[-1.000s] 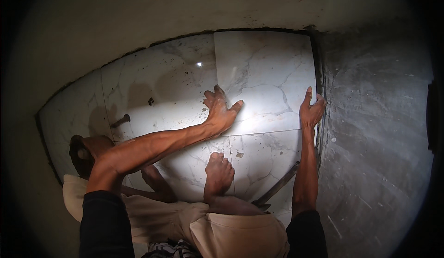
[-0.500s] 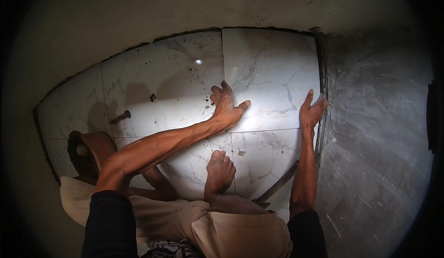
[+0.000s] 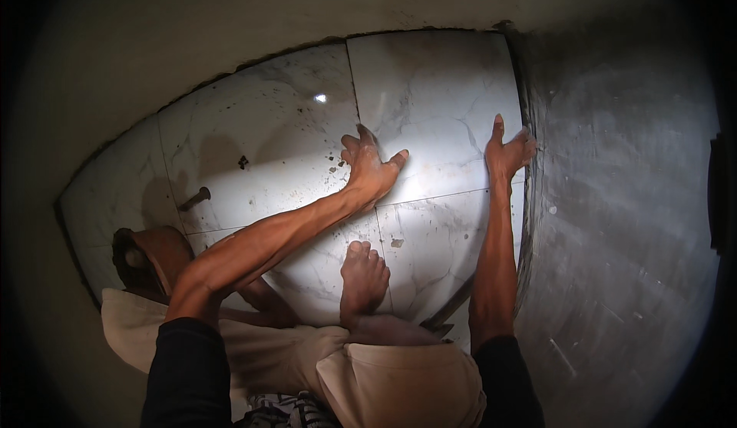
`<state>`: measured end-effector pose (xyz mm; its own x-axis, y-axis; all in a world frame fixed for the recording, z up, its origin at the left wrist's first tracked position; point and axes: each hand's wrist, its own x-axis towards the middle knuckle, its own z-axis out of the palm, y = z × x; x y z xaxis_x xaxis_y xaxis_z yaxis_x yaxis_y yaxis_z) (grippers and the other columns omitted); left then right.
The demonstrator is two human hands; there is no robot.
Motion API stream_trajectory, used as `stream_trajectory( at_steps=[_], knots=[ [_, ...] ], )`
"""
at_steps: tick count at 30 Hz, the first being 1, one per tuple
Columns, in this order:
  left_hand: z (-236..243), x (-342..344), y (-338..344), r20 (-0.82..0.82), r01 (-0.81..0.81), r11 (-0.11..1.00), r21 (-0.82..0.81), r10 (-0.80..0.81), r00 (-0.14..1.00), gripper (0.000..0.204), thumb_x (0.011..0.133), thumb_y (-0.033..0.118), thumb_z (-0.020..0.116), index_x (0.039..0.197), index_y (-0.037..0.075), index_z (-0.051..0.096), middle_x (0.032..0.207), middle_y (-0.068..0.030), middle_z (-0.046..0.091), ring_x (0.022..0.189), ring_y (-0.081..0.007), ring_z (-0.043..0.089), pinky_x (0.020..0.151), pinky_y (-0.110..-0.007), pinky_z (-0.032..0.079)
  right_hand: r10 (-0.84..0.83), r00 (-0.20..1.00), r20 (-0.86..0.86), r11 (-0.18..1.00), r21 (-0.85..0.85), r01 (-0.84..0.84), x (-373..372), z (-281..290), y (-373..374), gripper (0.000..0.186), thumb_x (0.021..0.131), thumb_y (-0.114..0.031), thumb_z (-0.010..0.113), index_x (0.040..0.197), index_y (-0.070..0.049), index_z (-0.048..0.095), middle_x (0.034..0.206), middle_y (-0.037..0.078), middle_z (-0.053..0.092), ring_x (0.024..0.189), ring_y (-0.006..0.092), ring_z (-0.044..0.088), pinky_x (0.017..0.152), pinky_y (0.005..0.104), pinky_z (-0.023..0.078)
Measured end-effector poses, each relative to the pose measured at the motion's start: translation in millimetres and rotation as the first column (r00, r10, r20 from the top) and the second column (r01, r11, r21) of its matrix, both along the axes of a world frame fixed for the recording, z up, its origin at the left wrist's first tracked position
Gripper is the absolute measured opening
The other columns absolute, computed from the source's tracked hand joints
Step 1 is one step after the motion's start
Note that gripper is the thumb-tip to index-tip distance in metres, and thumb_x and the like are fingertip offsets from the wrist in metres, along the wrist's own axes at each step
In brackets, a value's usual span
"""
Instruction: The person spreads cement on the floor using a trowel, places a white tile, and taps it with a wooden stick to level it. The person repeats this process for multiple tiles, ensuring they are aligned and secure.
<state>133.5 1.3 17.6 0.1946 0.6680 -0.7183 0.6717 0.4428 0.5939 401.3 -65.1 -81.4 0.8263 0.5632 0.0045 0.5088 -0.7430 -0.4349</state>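
Note:
A white marble-patterned floor tile [image 3: 437, 98] lies in the far right corner, with matching tiles [image 3: 261, 121] to its left and nearer me. My left hand [image 3: 372, 171] rests at the joint on the corner tile's left side, thumb and fingers spread. At the opposite edge is my right hand [image 3: 508, 152], thumb pointing away and fingers reaching toward the gap by the grey wall [image 3: 614, 198]. Both hands are open; the undersides of the fingers are hidden.
An orange-brown container [image 3: 165, 255] with a dark opening sits by my left arm. Beyond it is a short dark peg-like piece [image 3: 195, 199]. A dark bar [image 3: 453, 305] lies near my bare foot [image 3: 365, 278]. Crumbs [image 3: 243, 162] dot the tiles; a dark gap follows the walls.
The whole view has shifted, so the tiles now appear slightly higher and more to the left. Both hands keep about the same places at the corner tile's two sides.

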Motion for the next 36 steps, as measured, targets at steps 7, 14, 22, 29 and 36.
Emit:
stream_trajectory(
  at_steps=[7, 14, 22, 29, 36],
  knots=[
    [-5.3, -1.6, 3.7, 0.006, 0.042, 0.999, 0.002, -0.042, 0.999, 0.099, 0.092, 0.025, 0.072, 0.156, -0.014, 0.008, 0.143, -0.0333, 0.023, 0.138, -0.0499, 0.029, 0.117, -0.050, 0.034, -0.057, 0.997, 0.046, 0.997, -0.047, 0.059, 4.3, -9.6, 6.5, 0.091, 0.098, -0.055, 0.060, 0.148, 0.017, 0.035, 0.152, 0.043, 0.028, 0.147, 0.0538, 0.020, 0.121, 0.0617, 0.015],
    [-32.1, -41.9, 26.6, -0.004, 0.306, 0.913, 0.271, -0.317, 0.948, 0.048, 0.081, 0.013, 0.082, 0.117, -0.008, 0.059, 0.115, -0.0195, 0.051, 0.103, -0.0298, 0.057, 0.089, -0.041, 0.051, -0.049, 0.996, 0.068, 0.997, -0.053, 0.053, 9.1, -10.4, 4.2, 0.091, 0.096, -0.055, 0.062, 0.146, 0.017, 0.038, 0.149, 0.042, 0.031, 0.145, 0.0542, 0.023, 0.120, 0.0625, 0.017],
    [-53.8, -55.6, 13.9, 0.145, 0.191, 0.880, 0.435, -0.278, 0.950, 0.044, 0.069, 0.000, 0.088, 0.108, -0.007, 0.068, 0.103, -0.0094, 0.052, 0.084, -0.0188, 0.055, 0.075, -0.034, 0.054, -0.115, 0.991, 0.073, 0.992, -0.040, 0.118, 10.1, -11.5, 14.0, 0.083, 0.095, -0.051, 0.066, 0.141, 0.015, 0.046, 0.143, 0.040, 0.039, 0.140, 0.0531, 0.031, 0.117, 0.0623, 0.024],
    [-56.1, -50.0, 6.8, 0.278, 0.057, 0.906, 0.419, -0.188, 0.942, 0.047, 0.073, -0.009, 0.083, 0.116, -0.009, 0.064, 0.101, -0.0069, 0.046, 0.078, -0.0136, 0.050, 0.075, -0.027, 0.054, -0.154, 0.981, 0.118, 0.987, -0.025, 0.158, 14.1, -21.9, 16.7, 0.078, 0.097, -0.049, 0.064, 0.141, 0.013, 0.047, 0.143, 0.041, 0.038, 0.139, 0.0541, 0.032, 0.117, 0.0628, 0.024],
    [-66.6, -51.2, 3.0, 0.257, 0.082, 0.895, 0.438, -0.212, 0.943, 0.048, 0.074, -0.004, 0.083, 0.119, -0.007, 0.066, 0.106, -0.0092, 0.049, 0.085, -0.0186, 0.057, 0.077, -0.032, 0.053, -0.161, 0.970, 0.184, 0.984, -0.040, 0.171, 9.4, -23.5, 22.2, 0.076, 0.100, -0.050, 0.058, 0.141, 0.013, 0.048, 0.145, 0.038, 0.039, 0.140, 0.0524, 0.031, 0.117, 0.0623, 0.023]
  ],
)
